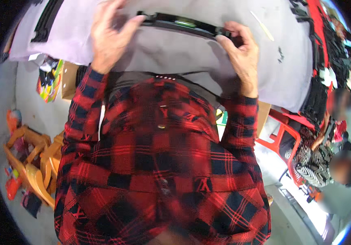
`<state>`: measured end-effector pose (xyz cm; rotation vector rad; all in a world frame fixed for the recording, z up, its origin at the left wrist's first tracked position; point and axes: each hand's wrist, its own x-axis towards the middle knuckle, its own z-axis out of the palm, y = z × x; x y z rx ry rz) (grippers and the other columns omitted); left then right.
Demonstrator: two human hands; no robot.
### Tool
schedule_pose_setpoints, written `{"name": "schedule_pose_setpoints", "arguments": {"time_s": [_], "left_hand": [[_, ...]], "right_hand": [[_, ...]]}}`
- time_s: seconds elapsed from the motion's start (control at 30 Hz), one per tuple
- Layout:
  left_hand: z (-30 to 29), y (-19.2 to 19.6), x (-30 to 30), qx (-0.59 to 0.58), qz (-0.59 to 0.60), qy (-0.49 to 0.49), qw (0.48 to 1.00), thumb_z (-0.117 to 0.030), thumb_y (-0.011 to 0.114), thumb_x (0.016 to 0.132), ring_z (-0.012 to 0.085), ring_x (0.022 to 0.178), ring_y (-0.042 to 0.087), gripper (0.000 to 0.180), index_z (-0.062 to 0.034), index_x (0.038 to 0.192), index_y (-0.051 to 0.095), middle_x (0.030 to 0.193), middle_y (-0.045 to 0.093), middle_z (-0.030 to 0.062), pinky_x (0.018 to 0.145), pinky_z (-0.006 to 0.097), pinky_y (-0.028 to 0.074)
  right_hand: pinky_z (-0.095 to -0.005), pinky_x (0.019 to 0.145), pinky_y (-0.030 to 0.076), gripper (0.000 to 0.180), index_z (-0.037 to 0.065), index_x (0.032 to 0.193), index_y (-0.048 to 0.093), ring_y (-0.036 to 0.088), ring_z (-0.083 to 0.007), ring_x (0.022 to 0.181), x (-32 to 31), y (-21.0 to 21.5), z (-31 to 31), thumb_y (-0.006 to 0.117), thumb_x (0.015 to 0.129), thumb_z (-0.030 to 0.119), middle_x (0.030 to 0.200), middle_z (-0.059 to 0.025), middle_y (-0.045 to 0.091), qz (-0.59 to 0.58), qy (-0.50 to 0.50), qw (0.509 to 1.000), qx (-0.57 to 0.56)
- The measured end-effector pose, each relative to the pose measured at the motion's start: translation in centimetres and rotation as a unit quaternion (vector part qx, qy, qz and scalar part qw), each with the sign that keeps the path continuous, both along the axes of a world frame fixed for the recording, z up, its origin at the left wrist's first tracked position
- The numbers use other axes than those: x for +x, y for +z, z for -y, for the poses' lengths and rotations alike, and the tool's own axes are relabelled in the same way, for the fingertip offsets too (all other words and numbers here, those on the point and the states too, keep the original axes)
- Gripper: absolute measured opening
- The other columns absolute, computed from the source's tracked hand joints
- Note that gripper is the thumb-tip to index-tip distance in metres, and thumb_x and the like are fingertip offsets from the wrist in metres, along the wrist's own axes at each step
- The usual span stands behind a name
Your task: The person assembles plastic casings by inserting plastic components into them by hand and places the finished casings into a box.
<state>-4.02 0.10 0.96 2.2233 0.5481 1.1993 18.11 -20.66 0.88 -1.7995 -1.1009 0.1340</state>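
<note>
Black bar (pixel 187 23): right end pinched by right hand (pixel 244 48); left hand (pixel 109 41) at bar's left end, grip indeterminable; pale slender stick (pixel 262 25) right of bar.

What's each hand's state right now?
Left hand: open, thumb at the left end of the black bar.
Right hand: closed, holding the bar's right end.

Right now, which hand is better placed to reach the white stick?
Likely the right hand: it is nearer the stick, though it holds one end of the strip; the left hand is at the other end.
</note>
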Motion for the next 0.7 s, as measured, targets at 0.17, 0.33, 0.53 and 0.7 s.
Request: {"name": "schedule_pose_setpoints", "arguments": {"time_s": [0.17,0.33,0.53,0.7], "left_hand": [[-2.0,-1.4,-1.0,0.025,0.035,0.065,0.997,-0.007,0.075,0.081,0.018,0.095,0.059,0.034,-0.0028,0.113,0.067,0.106,0.063,0.0083,0.085,0.03,0.049],[-3.5,-3.4,-1.9,0.032,0.041,0.105,0.993,-0.007,0.073,0.083,0.0189,0.094,0.06,0.029,-0.0017,0.111,0.067,0.103,0.062,0.0082,0.084,0.031,0.049],[-3.9,-4.8,-1.5,-0.082,0.065,0.083,0.991,-0.006,0.07,0.086,0.0127,0.086,0.058,0.026,-0.0013,0.112,0.067,0.104,0.057,0.0055,0.08,0.027,0.05],[-4.6,-5.4,-2.0,-0.027,0.019,0.101,0.994,-0.005,0.07,0.087,0.0139,0.09,0.059,0.028,0.0002,0.114,0.066,0.104,0.057,0.0066,0.082,0.028,0.051]], "right_hand": [[-0.021,0.066,0.048,0.016,0.003,0.094,0.066,0.054,-0.0046,0.072,1.1,-0.9,1.4,0.074,0.081,0.004,0.082,0.0029,0.062,-0.159,-0.07,0.974,0.146],[-0.0203,0.064,0.046,0.011,0.003,0.092,0.063,0.051,-0.0033,0.07,3.9,0.7,5.5,0.069,0.084,0.0,0.081,0.0036,0.059,-0.043,-0.216,0.946,0.238],[-0.0248,0.074,0.046,0.014,0.001,0.095,0.059,0.052,-0.0113,0.081,9.7,-0.8,18.0,0.065,0.083,-0.004,0.089,-0.0021,0.057,0.128,-0.457,0.836,0.274],[-0.0303,0.076,0.047,0.014,-0.002,0.094,0.06,0.054,-0.017,0.081,11.1,-2.8,25.9,0.06,0.08,0.001,0.087,-0.0062,0.058,0.122,-0.585,0.764,0.241]]}}
